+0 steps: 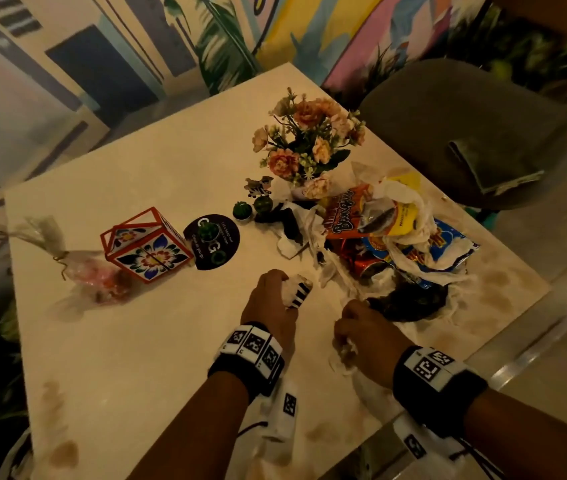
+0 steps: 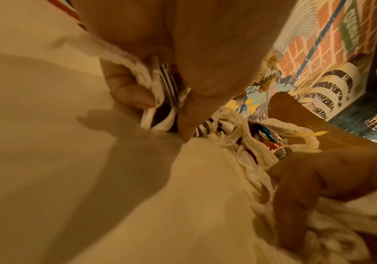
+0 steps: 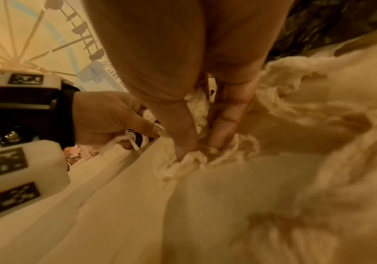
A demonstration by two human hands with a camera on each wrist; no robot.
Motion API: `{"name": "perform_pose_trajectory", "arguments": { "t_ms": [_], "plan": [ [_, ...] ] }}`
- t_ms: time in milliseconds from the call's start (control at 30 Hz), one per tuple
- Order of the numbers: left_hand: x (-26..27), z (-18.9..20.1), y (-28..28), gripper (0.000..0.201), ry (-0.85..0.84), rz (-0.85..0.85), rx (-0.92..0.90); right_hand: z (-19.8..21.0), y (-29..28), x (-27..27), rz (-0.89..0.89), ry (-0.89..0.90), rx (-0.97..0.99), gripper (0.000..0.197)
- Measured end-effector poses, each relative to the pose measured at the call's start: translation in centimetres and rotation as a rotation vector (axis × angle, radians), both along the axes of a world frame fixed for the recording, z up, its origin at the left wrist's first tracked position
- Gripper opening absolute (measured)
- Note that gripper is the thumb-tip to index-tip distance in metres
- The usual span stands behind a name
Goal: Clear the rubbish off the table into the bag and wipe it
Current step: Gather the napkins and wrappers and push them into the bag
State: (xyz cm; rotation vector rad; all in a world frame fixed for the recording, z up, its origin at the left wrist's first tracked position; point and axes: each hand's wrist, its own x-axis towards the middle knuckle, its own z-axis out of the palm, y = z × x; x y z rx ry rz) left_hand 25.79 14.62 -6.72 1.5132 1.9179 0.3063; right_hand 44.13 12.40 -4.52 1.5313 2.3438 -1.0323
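A heap of rubbish [image 1: 393,237] lies at the table's right: snack wrappers, a crushed can, white tissues and a dark bag [image 1: 410,301]. My left hand [image 1: 275,292] grips a black-and-white striped wrapper [image 1: 299,292] with some tissue; the left wrist view shows the striped wrapper [image 2: 164,100] pinched between thumb and fingers. To its right, my right hand [image 1: 361,334] clutches crumpled white tissue [image 1: 346,355] against the table [image 1: 157,334]. In the right wrist view my fingers [image 3: 225,125] press into the tissue [image 3: 189,160].
A flower vase [image 1: 310,147], small cactus figures [image 1: 242,210], a round black coaster [image 1: 212,242], a floral box [image 1: 147,244] and a clear tied bag [image 1: 91,271] stand across the table's middle and left. Brown stains [image 1: 63,452] mark the near left. A grey chair [image 1: 465,133] sits far right.
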Motion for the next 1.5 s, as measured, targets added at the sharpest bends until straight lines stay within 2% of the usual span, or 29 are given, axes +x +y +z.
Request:
{"name": "perform_pose_trajectory", "arguments": {
  "t_ms": [167, 333, 500, 667, 800, 933, 1100, 1167, 1233, 1300, 1500],
  "plan": [
    [-0.7, 0.8, 1.6, 0.028, -0.032, 0.01, -0.036, 1.5, 1.3, -0.1, -0.016, -0.011, 0.045, 0.018],
    [-0.9, 1.5, 3.9, 0.05, -0.059, -0.012, -0.086, 3.6, 1.9, -0.1, -0.086, 0.106, 0.123, 0.01],
    [-0.9, 2.0, 5.0, 0.039, 0.012, -0.09, -0.076, 6.3, 2.7, 0.1, -0.173, 0.175, 0.166, 0.028],
    [-0.3, 2.3, 5.2, 0.065, 0.025, -0.146, -0.084, 9.1, 4.2, 0.6, -0.334, 0.274, 0.214, 0.012],
    [1.1, 2.3, 4.5, 0.071, 0.002, -0.17, -0.114, 10.4, 5.2, 0.8, -0.389, 0.346, 0.171, 0.024],
    [2.8, 1.1, 3.7, 0.082, 0.133, -0.221, -0.083, 10.8, 5.9, 1.0, -0.394, 0.392, 0.182, 0.026],
    [3.5, 0.4, 3.4, 0.057, 0.297, -0.347, -0.094, 10.8, 6.0, 1.5, -0.395, 0.407, 0.15, 0.026],
    [3.3, 0.2, 3.4, 0.057, 0.312, -0.393, -0.088, 11.1, 6.1, 1.6, -0.388, 0.399, 0.168, 0.024],
    [2.9, 0.0, 3.4, 0.061, 0.278, -0.414, -0.095, 11.6, 6.3, 1.6, -0.388, 0.387, 0.201, 0.022],
    [2.4, 0.0, 3.2, 0.056, 0.205, -0.363, -0.084, 12.4, 6.6, 1.6, -0.386, 0.377, 0.233, 0.022],
    [-0.3, 0.3, 1.2, 0.016, -0.025, -0.136, 0.161, 14.8, 7.1, 0.8, -0.368, 0.397, 0.291, 0.018]
  ]
}}
